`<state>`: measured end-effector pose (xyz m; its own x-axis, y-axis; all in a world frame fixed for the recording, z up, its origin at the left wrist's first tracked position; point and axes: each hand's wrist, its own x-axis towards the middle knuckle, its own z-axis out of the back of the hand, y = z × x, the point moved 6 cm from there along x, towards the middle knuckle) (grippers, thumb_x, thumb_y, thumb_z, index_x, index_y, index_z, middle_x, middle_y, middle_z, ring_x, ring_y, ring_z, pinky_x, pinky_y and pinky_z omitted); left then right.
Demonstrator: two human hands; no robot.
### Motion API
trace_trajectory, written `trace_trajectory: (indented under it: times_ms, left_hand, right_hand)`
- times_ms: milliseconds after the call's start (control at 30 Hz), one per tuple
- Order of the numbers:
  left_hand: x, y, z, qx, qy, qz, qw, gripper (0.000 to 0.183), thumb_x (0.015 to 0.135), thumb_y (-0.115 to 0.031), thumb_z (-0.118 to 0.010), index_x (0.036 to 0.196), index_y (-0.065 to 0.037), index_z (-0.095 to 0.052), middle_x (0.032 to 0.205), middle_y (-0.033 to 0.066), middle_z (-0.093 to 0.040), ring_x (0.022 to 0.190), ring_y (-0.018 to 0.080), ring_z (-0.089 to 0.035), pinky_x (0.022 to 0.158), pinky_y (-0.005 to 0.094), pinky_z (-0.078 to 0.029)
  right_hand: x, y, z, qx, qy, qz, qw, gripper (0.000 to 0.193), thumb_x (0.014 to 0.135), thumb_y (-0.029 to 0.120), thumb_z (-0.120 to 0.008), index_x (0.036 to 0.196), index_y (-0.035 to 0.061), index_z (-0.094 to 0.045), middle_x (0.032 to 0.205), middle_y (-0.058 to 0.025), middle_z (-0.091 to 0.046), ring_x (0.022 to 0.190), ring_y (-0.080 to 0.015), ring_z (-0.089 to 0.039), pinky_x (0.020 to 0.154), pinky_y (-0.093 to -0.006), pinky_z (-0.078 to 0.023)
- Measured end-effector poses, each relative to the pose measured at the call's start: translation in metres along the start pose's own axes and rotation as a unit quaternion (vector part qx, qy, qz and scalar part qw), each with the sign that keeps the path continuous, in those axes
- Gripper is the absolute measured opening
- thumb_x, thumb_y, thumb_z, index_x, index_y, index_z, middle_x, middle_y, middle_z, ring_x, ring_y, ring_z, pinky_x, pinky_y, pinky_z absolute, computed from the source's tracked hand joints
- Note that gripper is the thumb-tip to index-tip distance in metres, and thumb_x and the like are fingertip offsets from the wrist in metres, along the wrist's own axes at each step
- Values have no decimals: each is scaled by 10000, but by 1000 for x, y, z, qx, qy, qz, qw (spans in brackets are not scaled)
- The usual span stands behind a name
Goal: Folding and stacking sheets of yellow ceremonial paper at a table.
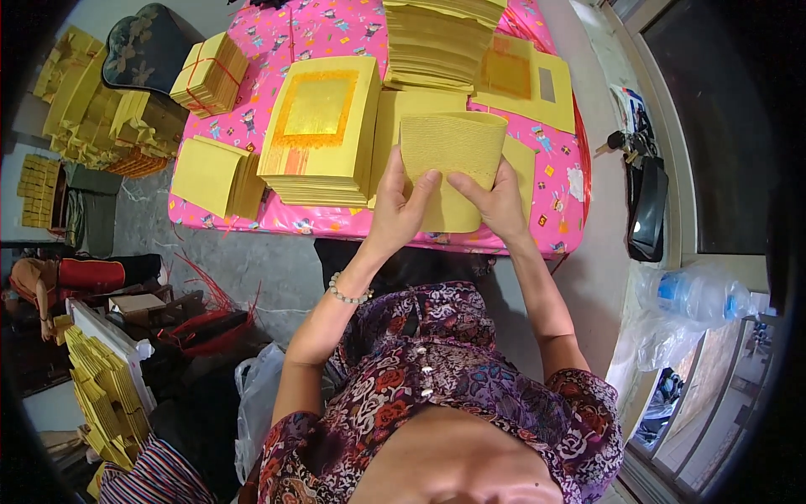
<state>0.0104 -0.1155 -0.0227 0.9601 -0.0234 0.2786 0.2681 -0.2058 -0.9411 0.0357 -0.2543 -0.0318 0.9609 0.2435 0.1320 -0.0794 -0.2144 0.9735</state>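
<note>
I hold a thick bundle of yellow paper sheets (453, 151) curled into a bend above the table's near edge. My left hand (399, 206) grips its lower left side, thumb on the front. My right hand (495, 202) grips its lower right side. Just left of the bundle lies a tall stack of yellow sheets with a gold foil square (319, 109) on top. The pink patterned tablecloth (336, 223) covers the table under them.
More yellow paper stacks lie around: one behind the bundle (437, 42), a tied one (210, 76) at the far left, a fanned one (214, 176) at the left edge. Folded yellow papers (105, 395) pile on the floor at left. A black bag (648, 210) and plastic bags (688, 302) sit at right.
</note>
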Motion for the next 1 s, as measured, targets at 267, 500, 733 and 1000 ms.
trace_trajectory:
  times_ms: [267, 500, 733, 1000]
  left_hand:
    - [-3, 3, 3, 25, -16, 0, 1000, 380, 945, -69, -505, 1294, 16, -383, 1205, 104, -521, 1110, 144, -482, 941, 284, -398]
    - [-1, 7, 9, -20, -7, 66, 998, 353, 948, -90, -505, 1271, 17, -411, 1176, 104, -556, 1079, 133, -515, 900, 271, -422]
    - [-6, 13, 15, -14, -25, 85, 996, 320, 940, -70, -506, 1239, 16, -434, 1152, 95, -575, 1053, 123, -530, 892, 266, -426]
    - [-11, 9, 17, -24, 1, 135, 991, 376, 948, -54, -480, 1311, 0, -400, 1186, 72, -559, 1065, 109, -527, 900, 258, -429]
  right_hand:
    - [-1, 6, -5, -44, -5, 16, 999, 380, 863, 102, -661, 1191, -9, -505, 1079, -65, -630, 958, -110, -592, 827, -267, -486]
    - [2, -2, 0, 16, -37, -14, 999, 300, 944, 195, -562, 1156, -17, -544, 1011, -38, -643, 892, -66, -579, 765, -235, -481]
    - [16, -1, 6, -1, -90, 24, 996, 200, 953, 194, -548, 891, 6, -579, 804, 29, -595, 727, -7, -509, 625, -200, -431]
    - [16, -12, 21, -43, -84, 32, 995, 242, 949, 201, -555, 772, 39, -528, 667, 77, -464, 616, -2, -404, 532, -192, -343]
